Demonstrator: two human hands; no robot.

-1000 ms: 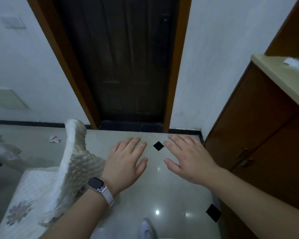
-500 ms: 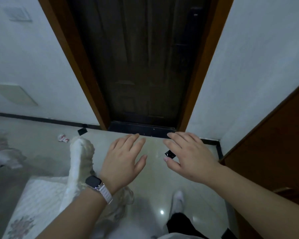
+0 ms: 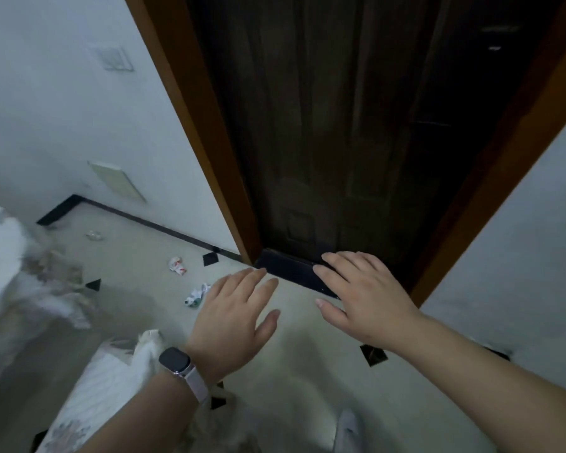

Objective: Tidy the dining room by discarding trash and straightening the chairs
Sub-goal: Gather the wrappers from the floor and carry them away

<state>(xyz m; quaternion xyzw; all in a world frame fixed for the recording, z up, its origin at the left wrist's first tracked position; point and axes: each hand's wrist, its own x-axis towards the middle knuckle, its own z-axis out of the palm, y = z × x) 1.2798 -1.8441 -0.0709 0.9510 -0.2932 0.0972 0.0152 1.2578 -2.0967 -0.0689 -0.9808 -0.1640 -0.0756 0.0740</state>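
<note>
My left hand point(image 3: 232, 325) and right hand point(image 3: 363, 299) hover flat over the floor point(image 3: 301, 371), fingers straight and holding nothing, free to grab trash, I'd say. A crumpled wrapper point(image 3: 195, 294) lies just left of my left fingertips, with a second wrapper point(image 3: 177, 265) beyond it. The cloth-covered chair point(image 3: 111, 380) sits under my left wrist, not yet straightened.
</note>
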